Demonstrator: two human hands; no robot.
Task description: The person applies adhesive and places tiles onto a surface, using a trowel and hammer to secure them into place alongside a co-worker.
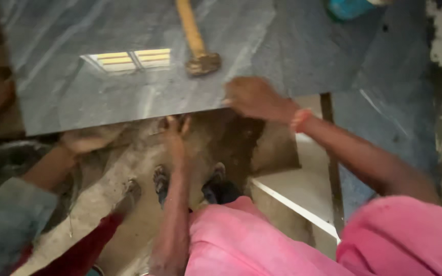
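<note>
Grey marble slab (129, 76) lies raised over the muddy floor (103, 204). Left hand (176, 128) curls under its near edge; right hand (251, 97) grips that edge. A co-worker's hand (85, 139) supports it leftward. Beyond rests a hammer (195, 41).

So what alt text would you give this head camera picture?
Two hands, left hand and right hand, grip the near edge of a grey tile over bare mortar. A mallet lies on the tile, and a co-worker's hand holds the edge at left.
</note>
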